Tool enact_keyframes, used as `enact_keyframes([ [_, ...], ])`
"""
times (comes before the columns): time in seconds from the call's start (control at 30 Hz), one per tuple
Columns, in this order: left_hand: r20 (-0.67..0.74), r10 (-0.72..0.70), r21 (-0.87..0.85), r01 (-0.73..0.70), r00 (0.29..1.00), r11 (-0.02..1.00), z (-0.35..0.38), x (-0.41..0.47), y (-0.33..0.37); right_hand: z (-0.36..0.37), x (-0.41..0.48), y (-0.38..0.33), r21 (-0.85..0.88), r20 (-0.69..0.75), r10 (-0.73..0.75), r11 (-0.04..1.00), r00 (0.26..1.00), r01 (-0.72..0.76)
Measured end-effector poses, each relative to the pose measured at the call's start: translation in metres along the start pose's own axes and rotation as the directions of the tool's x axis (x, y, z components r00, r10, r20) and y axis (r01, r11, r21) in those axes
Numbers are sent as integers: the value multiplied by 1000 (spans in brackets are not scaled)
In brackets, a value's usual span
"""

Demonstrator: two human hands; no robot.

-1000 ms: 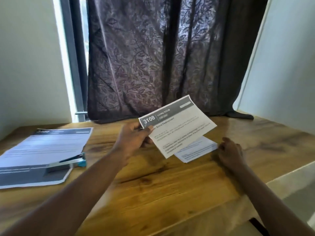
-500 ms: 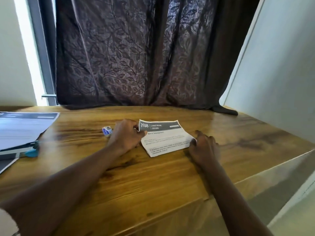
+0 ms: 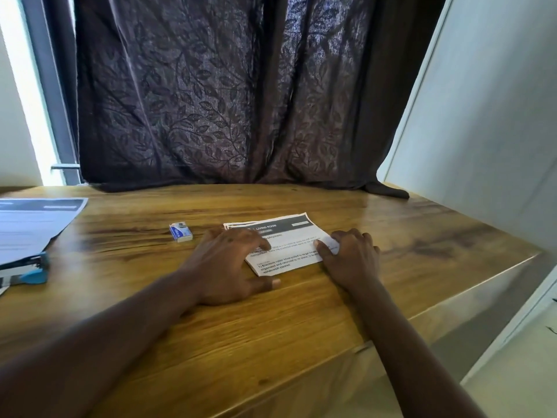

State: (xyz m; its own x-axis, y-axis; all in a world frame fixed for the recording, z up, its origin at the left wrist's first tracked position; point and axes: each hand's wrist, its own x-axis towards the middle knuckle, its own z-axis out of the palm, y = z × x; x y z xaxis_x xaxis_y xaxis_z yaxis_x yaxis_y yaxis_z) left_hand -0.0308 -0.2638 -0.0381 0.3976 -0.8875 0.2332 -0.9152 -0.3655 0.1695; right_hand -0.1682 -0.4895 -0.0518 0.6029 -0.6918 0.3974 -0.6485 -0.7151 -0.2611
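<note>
Printed sheets (image 3: 292, 239) lie stacked, far corners not yet flush. My left hand (image 3: 229, 263) presses them flat; my right hand (image 3: 351, 257) pinches their edge.

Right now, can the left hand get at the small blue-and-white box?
Probably yes: the small box lies on the table just left of the left hand, which rests on the folded papers; nothing stands between them.
</note>
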Motion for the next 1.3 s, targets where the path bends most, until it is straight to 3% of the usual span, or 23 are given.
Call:
enact_keyframes([
  [0.67, -29, -101, -140, 96, 994, 985, 11, 15, -9, 1, 1, 1, 36, -2, -19, 999, 1000, 19],
  [0.77, -65, -91, -164, 79, 994, 983, 9, 13, -8, 0, 1, 0, 48, -67, -35, 998, 997, 38],
  [0.9, -218, -97, -330, 20, 971, 944, -5, -3, -4, -2, -7, -5, 78, -227, -161, 980, 961, 182],
  [1.07, -417, -85, -316, -56, 905, 947, -41, -51, -30, -8, -32, -39, 168, -347, -379, 875, 858, 455],
  [1.17, -484, -136, -253, 10, 864, 967, -63, -92, -71, -6, -50, -82, 230, -378, -477, 782, 794, 579],
  [1.3, -546, -300, -171, 246, 782, 954, -92, -147, -134, -2, -65, -156, 388, -293, -564, 668, 772, 635],
])
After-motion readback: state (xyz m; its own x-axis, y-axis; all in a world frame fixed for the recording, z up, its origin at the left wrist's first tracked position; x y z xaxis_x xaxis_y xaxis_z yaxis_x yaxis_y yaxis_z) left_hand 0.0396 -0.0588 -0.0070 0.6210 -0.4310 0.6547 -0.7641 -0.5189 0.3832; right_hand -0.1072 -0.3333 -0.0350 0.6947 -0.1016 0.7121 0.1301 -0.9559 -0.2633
